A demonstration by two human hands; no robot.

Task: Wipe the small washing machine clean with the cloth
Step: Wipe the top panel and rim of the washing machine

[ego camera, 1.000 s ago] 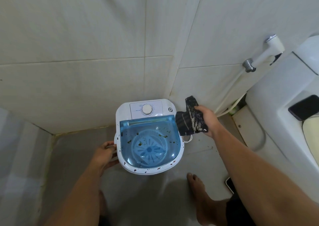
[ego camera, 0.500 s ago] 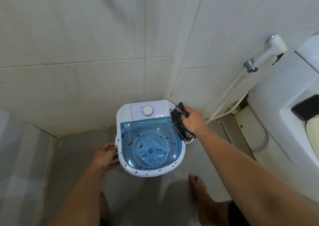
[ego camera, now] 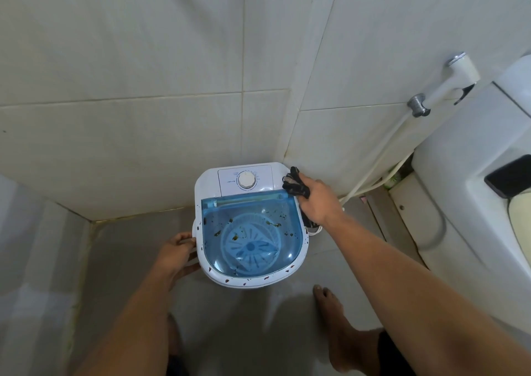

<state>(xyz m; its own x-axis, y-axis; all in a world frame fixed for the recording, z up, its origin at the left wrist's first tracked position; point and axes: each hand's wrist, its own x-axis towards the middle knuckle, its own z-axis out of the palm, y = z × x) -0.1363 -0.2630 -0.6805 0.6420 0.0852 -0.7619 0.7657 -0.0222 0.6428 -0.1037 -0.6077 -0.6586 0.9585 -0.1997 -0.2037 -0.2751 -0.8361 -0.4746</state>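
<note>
The right hand [ego camera: 316,203] gripped the soft, limp cloth [ego camera: 296,184] bunched; the left hand [ego camera: 176,256] clasped the light-looking washing machine [ego camera: 207,180] by its side.

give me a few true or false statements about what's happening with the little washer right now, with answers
1. The right hand presses a dark cloth on the back right corner of the washing machine. True.
2. The left hand turns the dial. False: it holds the machine's left side, away from the dial.
3. The blue lid is shut and spotted with dirt. True.
4. The front rim of the machine is spotless. False: dark red specks dot it.
5. A black phone lies on the machine's lid. False: it rests on the white fixture at the right.
</note>
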